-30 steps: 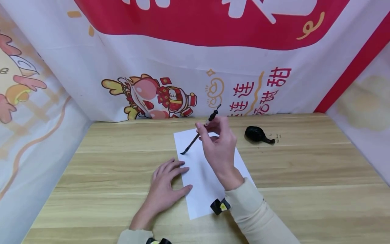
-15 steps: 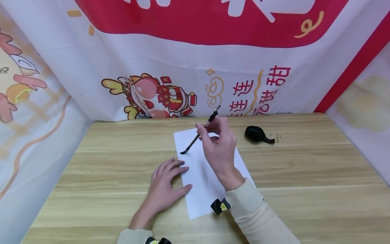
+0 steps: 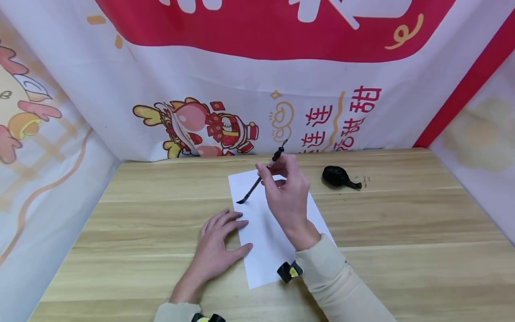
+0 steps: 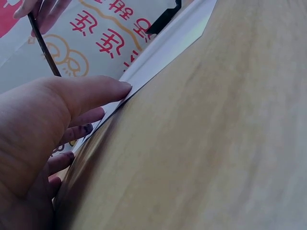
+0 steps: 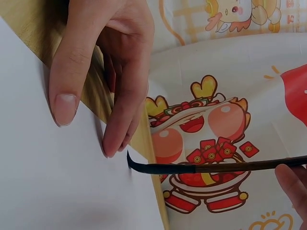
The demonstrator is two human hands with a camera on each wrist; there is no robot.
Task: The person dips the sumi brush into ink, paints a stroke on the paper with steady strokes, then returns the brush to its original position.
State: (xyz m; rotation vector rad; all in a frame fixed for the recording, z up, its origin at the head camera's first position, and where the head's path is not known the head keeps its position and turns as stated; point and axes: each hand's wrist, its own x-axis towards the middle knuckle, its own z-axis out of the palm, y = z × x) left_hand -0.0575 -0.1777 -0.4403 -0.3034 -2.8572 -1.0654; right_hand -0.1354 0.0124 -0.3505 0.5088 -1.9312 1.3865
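Note:
A thin, dark-handled ink brush (image 3: 250, 189) slants down over the upper left part of a white sheet of paper (image 3: 263, 250). My right hand (image 3: 287, 192) pinches its handle between thumb and fingers. In the right wrist view the black brush tip (image 5: 136, 166) is bent, right at the paper's surface. Spread along the paper's left edge, my left hand (image 3: 219, 246) rests with thumb and fingertips on the sheet. In the left wrist view its thumb (image 4: 103, 92) lies on the paper's edge, and dark smudges mark some fingertips.
A black, rounded object with a narrow neck (image 3: 338, 176) lies on the wooden table (image 3: 386, 223) right of the paper, with small dark marks beside it. Printed cloth (image 3: 225, 71) hangs behind the table and at both sides.

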